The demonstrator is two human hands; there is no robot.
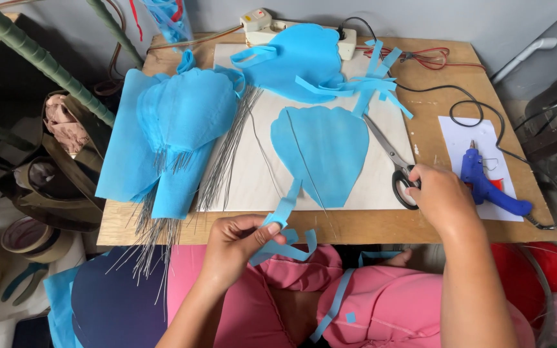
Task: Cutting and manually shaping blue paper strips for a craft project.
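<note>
Two hands busy | left hand [236, 241] grip pinched shut on blue strip [283, 212] at table [433, 138] edge | right hand [438, 196] grip curled on scissors [394, 164] handles, closure unclear | risk: I judge strip tears if tugged.

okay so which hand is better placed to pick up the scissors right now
The right hand, most likely: its fingers already rest on the black handles of the scissors. The left hand is pinching a blue strip near the table edge.
</note>
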